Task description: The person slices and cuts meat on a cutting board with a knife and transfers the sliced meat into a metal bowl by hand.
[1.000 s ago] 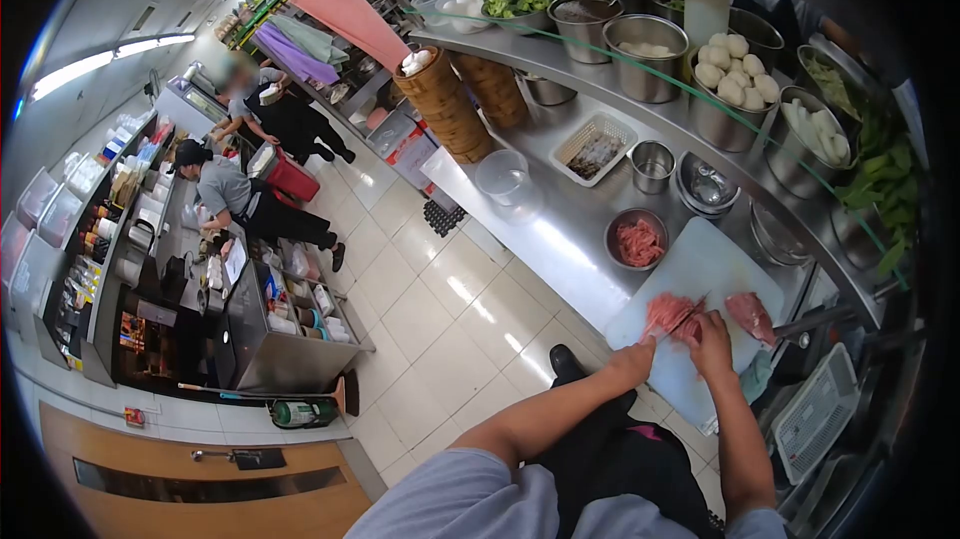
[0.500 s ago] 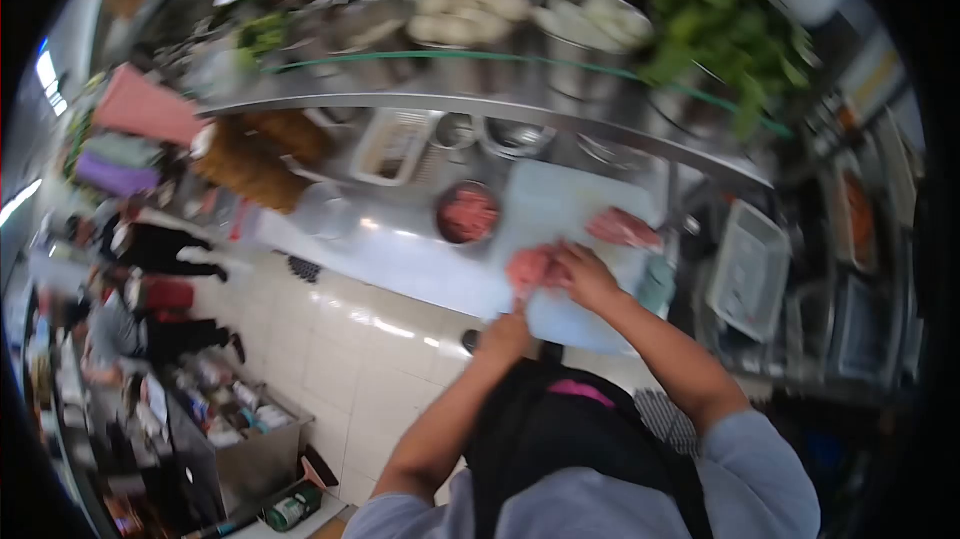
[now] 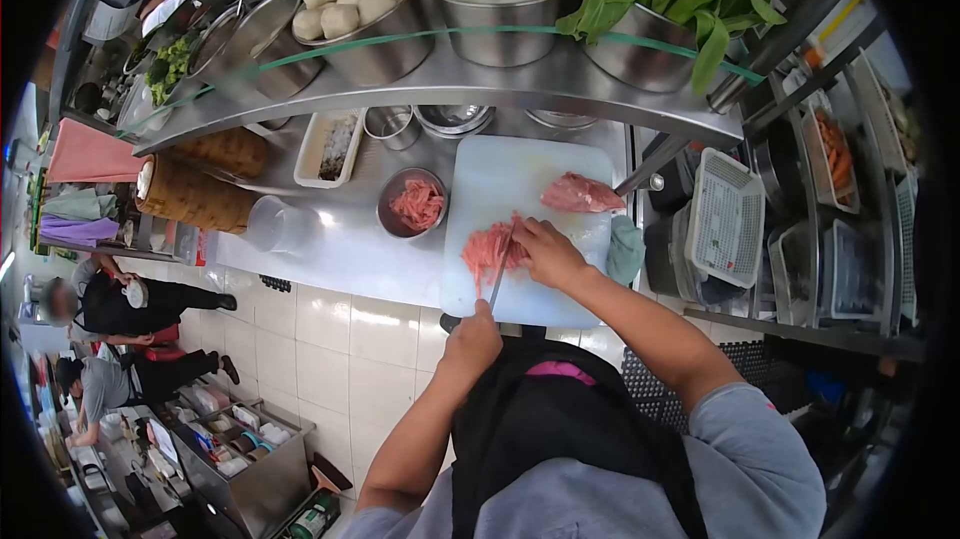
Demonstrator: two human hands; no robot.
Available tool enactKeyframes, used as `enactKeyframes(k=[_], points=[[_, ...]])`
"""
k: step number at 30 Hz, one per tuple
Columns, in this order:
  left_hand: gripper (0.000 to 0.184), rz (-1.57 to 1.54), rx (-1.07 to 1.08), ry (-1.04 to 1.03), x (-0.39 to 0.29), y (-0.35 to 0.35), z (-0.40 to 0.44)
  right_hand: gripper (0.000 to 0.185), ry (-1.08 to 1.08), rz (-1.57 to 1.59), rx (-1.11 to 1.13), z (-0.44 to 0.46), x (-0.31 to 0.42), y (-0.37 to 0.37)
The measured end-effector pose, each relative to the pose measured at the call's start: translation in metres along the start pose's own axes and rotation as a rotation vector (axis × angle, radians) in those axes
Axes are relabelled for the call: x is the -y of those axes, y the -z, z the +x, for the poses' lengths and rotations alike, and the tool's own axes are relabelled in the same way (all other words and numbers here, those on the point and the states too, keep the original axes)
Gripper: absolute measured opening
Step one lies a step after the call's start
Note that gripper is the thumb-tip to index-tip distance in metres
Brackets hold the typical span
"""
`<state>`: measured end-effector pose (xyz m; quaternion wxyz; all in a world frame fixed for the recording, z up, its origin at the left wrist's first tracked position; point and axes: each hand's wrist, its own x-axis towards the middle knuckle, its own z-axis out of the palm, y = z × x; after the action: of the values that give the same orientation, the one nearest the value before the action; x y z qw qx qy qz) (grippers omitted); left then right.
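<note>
My left hand [image 3: 472, 344] is wrapped round the handle of a knife [image 3: 497, 281], whose narrow blade points away from me across the cut meat. My right hand [image 3: 548, 251] is closed over the right end of that pile of raw meat strips [image 3: 483, 246], fingertips bent beside the blade. Both work on a pale cutting board [image 3: 520, 309]. A larger piece of raw meat [image 3: 580, 194] lies at the board's right side, beyond my right hand. Left of the board stands a metal bowl [image 3: 384, 218] with more meat strips inside. What lies under my right fingers is hidden.
Overhead, a steel shelf [image 3: 440, 89] carries metal pots of white balls, pale chunks and leafy greens. A folded green cloth [image 3: 625, 251] touches the board's right edge. White basket [image 3: 725, 224] stands right; a clear container [image 3: 280, 226] stands left. Two people are at far left.
The head view has shifted and sharpened, so the bench appears further left. The meat under the knife now shows as spread thin strips. Both hands remain at the meat.
</note>
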<state>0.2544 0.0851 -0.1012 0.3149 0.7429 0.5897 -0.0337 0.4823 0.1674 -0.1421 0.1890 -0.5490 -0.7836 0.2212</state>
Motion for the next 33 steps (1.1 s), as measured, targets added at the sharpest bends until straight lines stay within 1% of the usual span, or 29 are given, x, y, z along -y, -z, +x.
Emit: enactKeyframes(k=[2, 3, 5, 10, 12, 13, 15, 17, 19, 21, 22, 24, 26, 27, 28, 30, 33], points=[[0.021, -0.029, -0.013, 0.004, 0.014, -0.033, 0.029, 0.056, -0.046, -0.013, 0.098, 0.001, 0.003, 0.005], [0.021, -0.054, -0.039, 0.002, 0.013, -0.035, 0.039, 0.056, -0.044, -0.013, 0.102, 0.000, 0.003, 0.004], [0.022, -0.047, -0.046, 0.002, 0.013, -0.035, 0.049, 0.056, -0.006, -0.010, 0.043, 0.000, 0.001, 0.005], [0.019, 0.040, -0.069, -0.033, 0.000, 0.011, 0.023, 0.055, -0.009, 0.005, 0.023, -0.001, -0.003, 0.002], [0.020, 0.045, 0.029, -0.020, -0.008, 0.027, 0.002, 0.055, -0.025, 0.007, 0.023, -0.004, 0.000, 0.001], [0.020, 0.047, 0.041, -0.017, -0.006, 0.017, 0.000, 0.053, -0.022, 0.020, 0.020, -0.003, 0.001, 0.002], [0.021, -0.024, -0.012, 0.019, 0.003, -0.015, 0.011, 0.051, -0.017, 0.034, 0.014, -0.001, 0.002, 0.003], [0.021, -0.048, -0.053, 0.005, 0.013, -0.048, 0.038, 0.051, 0.001, -0.002, 0.026, 0.000, 0.001, 0.003], [0.022, -0.076, -0.107, -0.010, 0.012, -0.044, 0.051, 0.052, 0.009, 0.006, 0.007, 0.001, 0.001, 0.003], [0.022, -0.042, -0.052, -0.017, 0.015, -0.033, 0.057, 0.052, 0.018, 0.013, -0.011, 0.000, 0.001, 0.003], [0.022, -0.041, -0.058, -0.020, 0.010, -0.015, 0.050, 0.052, 0.004, 0.021, -0.013, -0.002, 0.001, 0.003], [0.022, 0.031, 0.008, -0.026, 0.000, 0.016, 0.030, 0.051, -0.017, 0.030, -0.018, 0.001, -0.002, 0.004], [0.022, 0.003, 0.034, -0.024, -0.004, 0.020, 0.012, 0.062, -0.050, 0.039, 0.095, 0.001, -0.002, 0.005], [0.023, -0.025, 0.052, -0.020, -0.004, 0.019, 0.006, 0.062, -0.053, 0.044, 0.101, -0.001, -0.002, 0.004], [0.023, -0.025, 0.055, -0.017, -0.002, 0.006, 0.011, 0.063, -0.026, 0.024, 0.060, -0.001, -0.003, 0.003], [0.024, -0.079, -0.026, 0.019, 0.004, -0.034, 0.031, 0.064, 0.003, 0.001, 0.015, -0.002, -0.003, 0.002], [0.024, -0.055, -0.062, -0.021, 0.008, -0.044, 0.053, 0.062, 0.028, -0.019, -0.011, -0.001, -0.010, -0.002]])
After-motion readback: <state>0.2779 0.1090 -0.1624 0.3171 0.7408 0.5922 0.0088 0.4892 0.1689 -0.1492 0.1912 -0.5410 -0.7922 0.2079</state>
